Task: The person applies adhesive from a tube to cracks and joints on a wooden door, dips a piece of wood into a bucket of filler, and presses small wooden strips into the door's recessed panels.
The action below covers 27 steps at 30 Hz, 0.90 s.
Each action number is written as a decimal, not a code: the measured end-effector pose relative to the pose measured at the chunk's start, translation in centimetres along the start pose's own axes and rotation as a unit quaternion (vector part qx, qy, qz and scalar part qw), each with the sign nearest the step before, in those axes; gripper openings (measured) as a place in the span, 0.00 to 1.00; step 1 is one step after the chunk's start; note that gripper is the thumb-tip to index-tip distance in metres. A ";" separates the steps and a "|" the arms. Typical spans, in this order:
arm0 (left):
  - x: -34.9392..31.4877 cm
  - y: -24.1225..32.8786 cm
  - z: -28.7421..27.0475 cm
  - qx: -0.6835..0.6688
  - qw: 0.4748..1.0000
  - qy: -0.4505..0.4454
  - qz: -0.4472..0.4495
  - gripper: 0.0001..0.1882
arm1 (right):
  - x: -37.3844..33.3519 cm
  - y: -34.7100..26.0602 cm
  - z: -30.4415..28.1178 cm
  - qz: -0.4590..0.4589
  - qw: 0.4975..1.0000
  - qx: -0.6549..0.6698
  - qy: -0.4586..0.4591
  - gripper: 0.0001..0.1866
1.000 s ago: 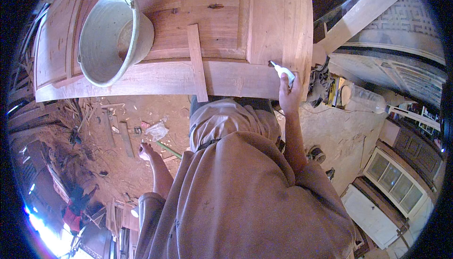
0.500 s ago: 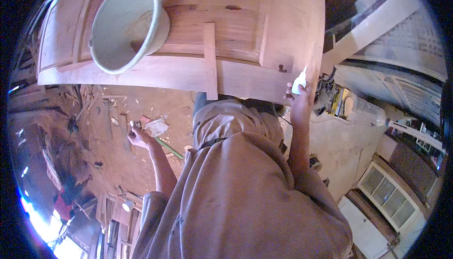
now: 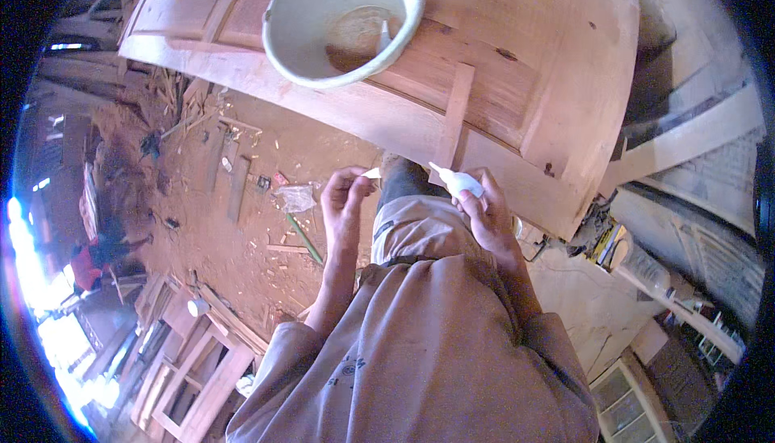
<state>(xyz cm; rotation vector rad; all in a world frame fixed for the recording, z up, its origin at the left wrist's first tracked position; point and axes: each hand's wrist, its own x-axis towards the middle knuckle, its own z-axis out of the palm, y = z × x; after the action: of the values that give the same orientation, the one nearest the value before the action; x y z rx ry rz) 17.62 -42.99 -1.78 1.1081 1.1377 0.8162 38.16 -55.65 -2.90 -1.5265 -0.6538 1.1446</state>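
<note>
My right hand (image 3: 487, 211) grips a small white squeeze bottle (image 3: 457, 181) with its pointed nozzle aimed up and left, just below the near edge of a panelled wooden door (image 3: 557, 96) lying flat. My left hand (image 3: 345, 203) is raised beside it and pinches a small white cap (image 3: 372, 173) between fingertips. The two hands are a short way apart in front of my body. A pale plastic bucket (image 3: 342, 19) stands on the door, with brownish residue and a small white thing inside.
The red dirt floor (image 3: 242, 233) on the left is strewn with wood offcuts, shavings and a crumpled clear bag (image 3: 295, 198). Wooden frames (image 3: 190, 370) lie at the lower left. A power tool (image 3: 601, 237) and white boards sit to the right.
My right hand has come away from the door's edge, bringing the bottle in front of me. My left hand has risen from near the floor to meet it, holding the cap. The view tilted down.
</note>
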 end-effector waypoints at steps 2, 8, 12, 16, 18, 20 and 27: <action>-0.1 0.7 0.4 -0.006 1.000 -0.015 -0.013 0.05 | 0.7 -1.8 0.9 -0.023 0.997 -0.055 -0.047 0.15; -0.3 1.6 -1.2 -0.013 0.999 -0.042 0.009 0.06 | 1.9 -3.2 2.4 -0.085 0.982 -0.124 -0.112 0.14; -0.6 1.4 -2.6 0.041 0.996 -0.069 0.045 0.08 | 1.7 -3.3 3.2 -0.097 0.974 -0.144 -0.143 0.13; -0.9 2.6 -4.0 0.138 0.984 -0.090 0.060 0.09 | 1.5 -4.0 4.7 -0.097 0.973 -0.144 -0.149 0.13; -0.7 3.0 -4.9 0.192 0.973 -0.104 0.074 0.08 | 1.6 -4.0 5.2 -0.114 0.972 -0.138 -0.150 0.14; -0.3 3.4 -5.7 0.194 0.970 -0.125 0.077 0.08 | 1.6 -4.0 5.8 -0.101 0.972 -0.145 -0.156 0.15; 1.6 4.7 -10.9 0.189 0.963 -0.179 0.074 0.07 | 0.5 -5.9 11.8 -0.051 0.973 -0.171 -0.149 0.14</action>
<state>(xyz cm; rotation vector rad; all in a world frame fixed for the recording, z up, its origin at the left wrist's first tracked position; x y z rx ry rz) 7.70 -37.42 1.85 1.6028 0.9305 0.4894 28.57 -48.57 2.89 -1.5953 -1.1704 1.2406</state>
